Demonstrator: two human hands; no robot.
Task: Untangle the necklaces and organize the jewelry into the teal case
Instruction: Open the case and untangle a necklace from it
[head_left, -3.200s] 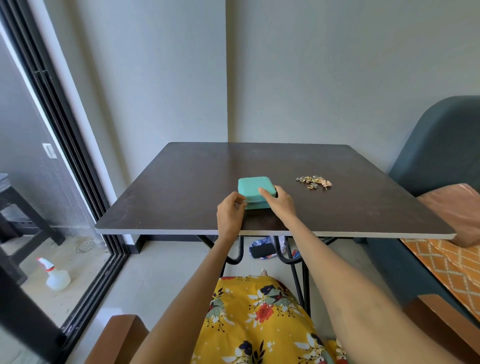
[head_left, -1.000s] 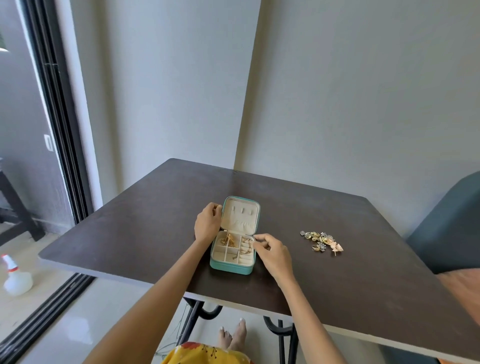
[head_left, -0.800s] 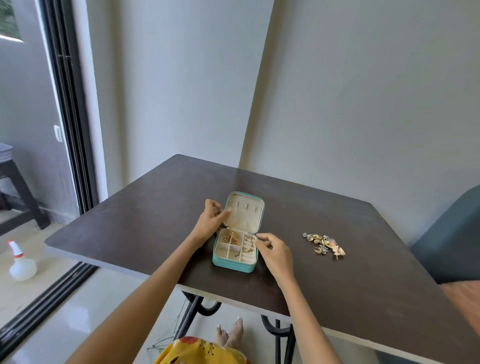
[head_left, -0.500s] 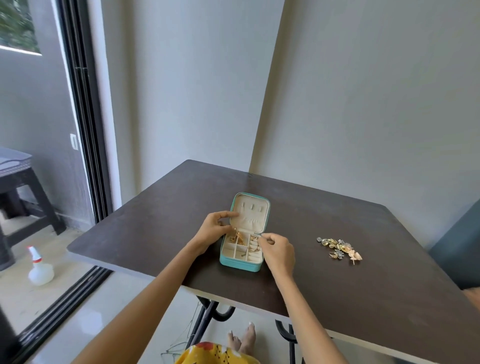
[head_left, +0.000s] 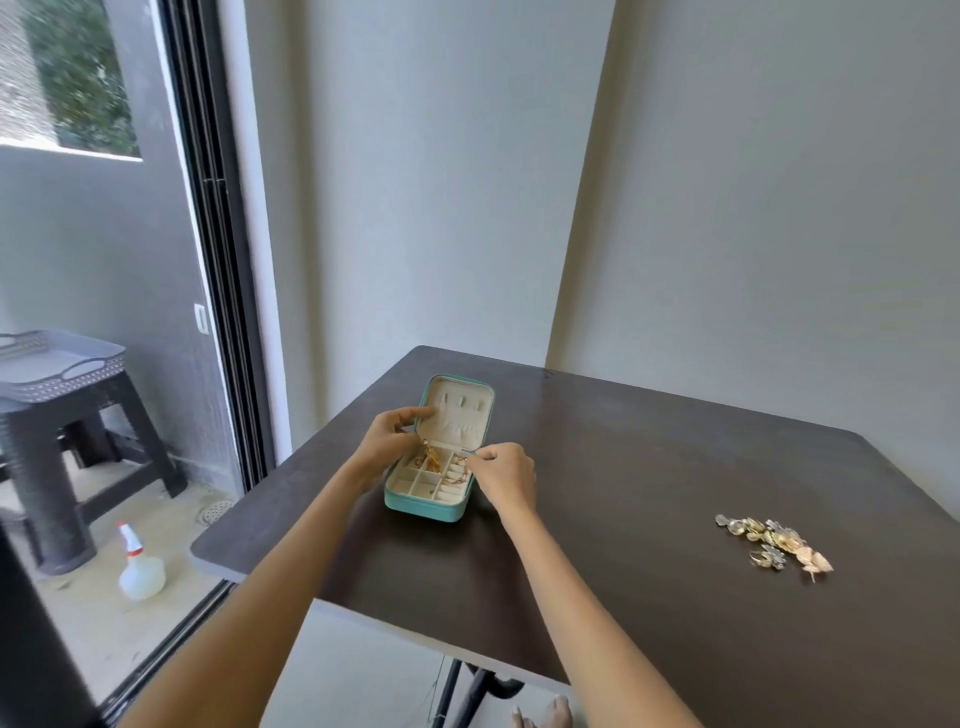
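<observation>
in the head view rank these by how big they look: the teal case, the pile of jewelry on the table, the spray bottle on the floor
1. teal case, open, largest
2. pile of jewelry
3. spray bottle, close to the pile in apparent size and farther from the camera, so its rank is unsure

Grey walls (head_left: 753, 208); dark table (head_left: 649, 467); glass door (head_left: 104, 312); stool (head_left: 67, 415) outside.

1. Dark worktop (head_left: 649, 467), black metal legs (head_left: 457, 691) under near edge.
2. Plain walls meet in a corner (head_left: 582, 208) behind worktop.
3. Sliding door frame (head_left: 218, 260) at left.
4. Outside: dark stool (head_left: 67, 415) with grey tray (head_left: 57, 364) on top.
5. Spray bottle (head_left: 139, 566), red nozzle, on balcony floor near a drain (head_left: 215, 512).
6. Bare toes (head_left: 545, 716) on floor, bottom edge.
</observation>
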